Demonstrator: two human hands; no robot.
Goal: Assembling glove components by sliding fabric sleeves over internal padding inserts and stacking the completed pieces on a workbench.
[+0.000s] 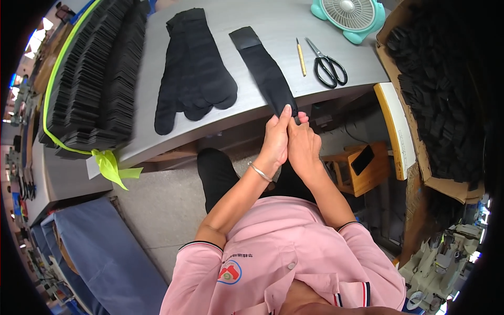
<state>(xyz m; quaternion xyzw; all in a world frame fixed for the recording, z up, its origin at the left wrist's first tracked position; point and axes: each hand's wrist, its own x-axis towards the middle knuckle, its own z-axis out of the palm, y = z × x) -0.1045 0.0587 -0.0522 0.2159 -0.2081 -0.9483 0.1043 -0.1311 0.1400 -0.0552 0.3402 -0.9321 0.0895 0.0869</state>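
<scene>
A long, flat black sock [270,76] lies across the near edge of the grey table, a dark shiny band around its far end. At the near end, my left hand [275,137] pinches the fabric, thumb pointing forward along it. My right hand [304,142] sits against the left one, its fingers curled around the same end. The sock's tip is largely hidden by my fingers. Left of it, several black socks [194,68] lie overlapped in a flat pile. Beyond my right hand are black-handled scissors [328,68] and a thin tool with a yellowish handle [302,59].
On the left stands a large stack of black folded pieces [100,79], tied with a neon-yellow strip [113,165]. A turquoise fan [349,16] is at the back right. A cardboard box [443,181] of black pieces stands right. A phone [363,160] rests on a wooden stool [375,176].
</scene>
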